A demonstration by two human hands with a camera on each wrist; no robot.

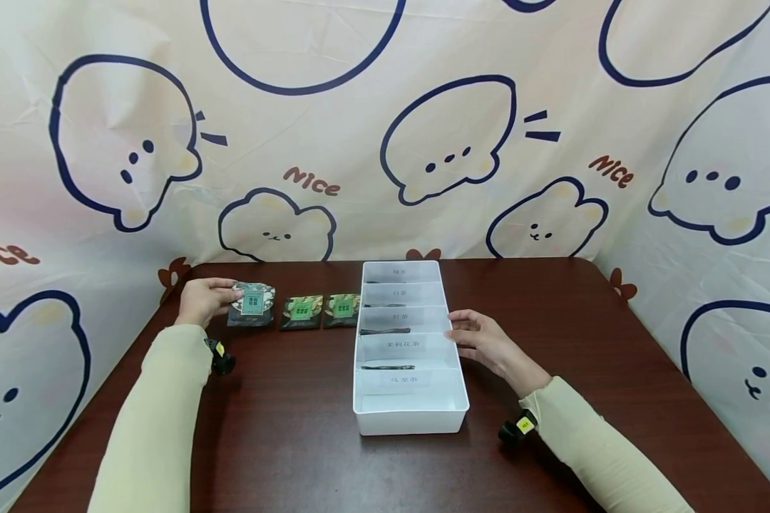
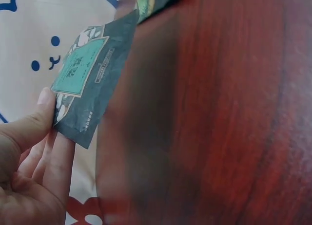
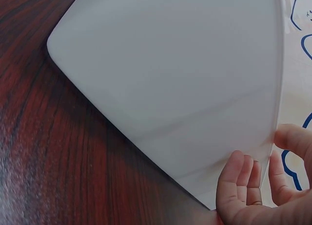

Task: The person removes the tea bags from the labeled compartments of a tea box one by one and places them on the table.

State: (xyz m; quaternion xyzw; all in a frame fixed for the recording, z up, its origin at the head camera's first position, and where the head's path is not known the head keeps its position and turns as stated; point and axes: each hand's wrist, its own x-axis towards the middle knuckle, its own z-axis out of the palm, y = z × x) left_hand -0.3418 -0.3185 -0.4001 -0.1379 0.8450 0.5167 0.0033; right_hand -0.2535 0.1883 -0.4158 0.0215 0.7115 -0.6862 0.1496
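Thumb and fingers of my left hand point(image 1: 204, 298) pinch a dark packet with a teal label point(image 1: 252, 302) by its left edge; the left wrist view shows the packet point(image 2: 85, 74) tilted above the tabletop. Two smaller green-labelled packets lie to its right, one nearer point(image 1: 301, 312), the other point(image 1: 342, 306) beside the box. A long white box point(image 1: 411, 422) with labelled compartments stands in the middle, thin dark packet edges showing in several of them. My right hand point(image 1: 488, 347), fingers loosely bent, touches the box's right side; the right wrist view shows its fingertips against the white wall point(image 3: 185, 88).
The brown table point(image 1: 282, 420) reaches a cloth backdrop point(image 1: 359, 142) with cartoon drawings at the back and sides. The box's front compartment, nearest me, shows its bare white inside. Each wrist carries a small black device.
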